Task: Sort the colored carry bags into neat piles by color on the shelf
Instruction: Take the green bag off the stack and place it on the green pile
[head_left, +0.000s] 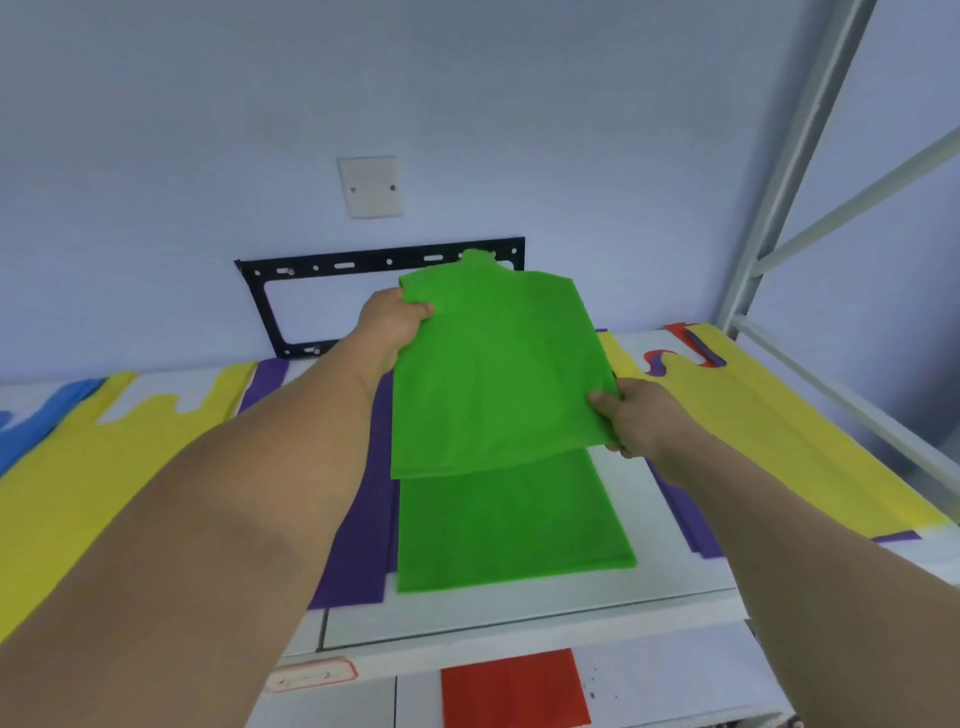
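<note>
I'm lowering a green bag (493, 374) onto the green pile (514, 525) | both grips pinching it: left (397, 322), right (631, 415) | yellow (779, 415), purple (358, 540) lying unsorted

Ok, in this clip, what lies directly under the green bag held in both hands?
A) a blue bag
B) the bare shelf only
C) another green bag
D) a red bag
C: the held green bag, gripped by the left hand and right hand, hangs over another green bag lying flat on the shelf.
</note>
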